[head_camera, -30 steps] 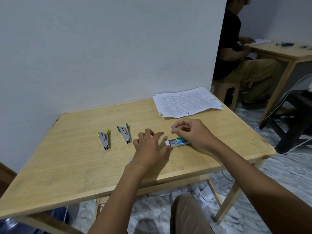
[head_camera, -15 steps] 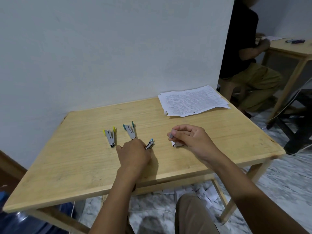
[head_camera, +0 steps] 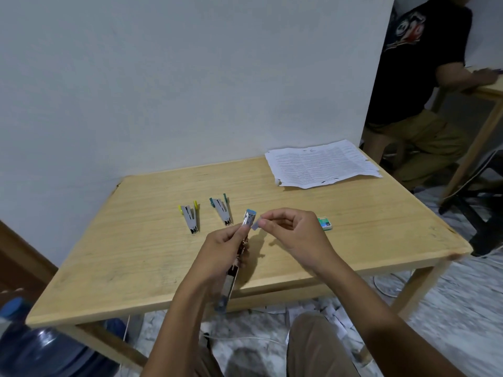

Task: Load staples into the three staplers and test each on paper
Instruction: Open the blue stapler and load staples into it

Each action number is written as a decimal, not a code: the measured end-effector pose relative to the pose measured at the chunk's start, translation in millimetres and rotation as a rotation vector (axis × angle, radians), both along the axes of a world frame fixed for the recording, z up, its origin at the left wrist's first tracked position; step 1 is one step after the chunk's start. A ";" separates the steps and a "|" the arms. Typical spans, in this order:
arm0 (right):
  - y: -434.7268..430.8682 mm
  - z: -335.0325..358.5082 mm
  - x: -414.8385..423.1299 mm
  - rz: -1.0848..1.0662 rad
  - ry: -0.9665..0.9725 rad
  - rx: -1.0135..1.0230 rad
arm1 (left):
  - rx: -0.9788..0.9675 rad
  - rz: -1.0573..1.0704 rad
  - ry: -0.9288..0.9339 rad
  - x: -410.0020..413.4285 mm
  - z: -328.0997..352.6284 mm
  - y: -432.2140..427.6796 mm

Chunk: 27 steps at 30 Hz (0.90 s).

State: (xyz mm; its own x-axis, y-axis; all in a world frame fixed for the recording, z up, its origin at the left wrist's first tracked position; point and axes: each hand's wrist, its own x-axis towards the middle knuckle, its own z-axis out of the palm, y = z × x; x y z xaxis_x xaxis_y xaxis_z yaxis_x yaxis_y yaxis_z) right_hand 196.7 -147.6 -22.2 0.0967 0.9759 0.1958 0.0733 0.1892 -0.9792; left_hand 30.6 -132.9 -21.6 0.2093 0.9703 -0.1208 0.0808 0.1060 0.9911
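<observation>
The counter [head_camera: 130,240] meets the wall at its far edge, with open board to the left. Of three staplers, the yellow-tipped stapler [head_camera: 189,216] and green-tipped stapler [head_camera: 221,210] lie side by side mid-counter, one staple box [head_camera: 325,223] and one sheaf of paper [head_camera: 321,164] farther right. The left hand [head_camera: 217,257] grips the opened blue-tipped stapler [head_camera: 249,217] above the front edge, and the right hand [head_camera: 296,235] pinches a staple strip [head_camera: 255,226] just beside its upper tip.

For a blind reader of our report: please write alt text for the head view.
The left hand holds an opened blue-tipped stapler above a wooden table; the right hand pinches a staple strip beside it. A yellow-tipped stapler and a green-tipped stapler lie left, a staple box and printed sheets right.
</observation>
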 end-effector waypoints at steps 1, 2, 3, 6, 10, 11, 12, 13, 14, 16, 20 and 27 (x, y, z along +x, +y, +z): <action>0.0 -0.1 -3.3 0.001 -0.035 0.019 | -0.052 -0.023 -0.075 -1.0 -1.4 -0.8; -0.1 0.0 -6.2 -0.003 -0.075 0.031 | -0.094 -0.047 -0.144 -2.0 -3.0 -1.5; 0.0 -0.1 -8.8 -0.009 -0.114 0.037 | -0.124 -0.074 -0.209 -3.4 -4.4 -2.1; -0.2 0.2 -13.9 -0.021 -0.193 0.048 | -0.167 -0.138 -0.358 -6.6 -4.4 -5.7; -2.4 3.2 -16.2 -0.005 -0.244 0.059 | -0.161 -0.175 -0.413 -9.7 -5.0 -7.5; -2.7 4.3 -16.3 -0.002 -0.259 0.060 | -0.163 -0.183 -0.421 -10.2 -5.6 -7.3; -2.9 5.3 -16.2 0.001 -0.280 0.059 | -0.165 -0.188 -0.430 -10.8 -6.4 -7.1; -2.5 5.9 -16.3 0.003 -0.300 0.052 | -0.166 -0.193 -0.438 -11.2 -7.1 -7.2; -2.1 5.9 -16.0 0.005 -0.321 0.041 | -0.167 -0.195 -0.442 -11.4 -8.2 -7.1; -1.4 5.1 -16.0 0.004 -0.377 0.020 | -0.171 -0.197 -0.452 -11.6 -11.0 -6.8; -0.6 1.1 -18.0 -0.012 -0.521 0.000 | -0.179 -0.222 -0.486 -11.0 -14.8 -6.0; -0.1 -8.4 -24.6 -0.024 -0.599 0.022 | -0.241 -0.278 -0.535 -11.1 -23.4 -6.7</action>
State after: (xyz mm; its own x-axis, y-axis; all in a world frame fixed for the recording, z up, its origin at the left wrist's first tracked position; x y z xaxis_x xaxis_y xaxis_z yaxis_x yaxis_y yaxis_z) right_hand 172.0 -147.8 -30.6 -0.0150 0.9700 0.2426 0.6161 0.2001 -0.7618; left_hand 19.5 -139.6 -45.0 0.5404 0.8300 -0.1379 -0.3610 0.3768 0.8531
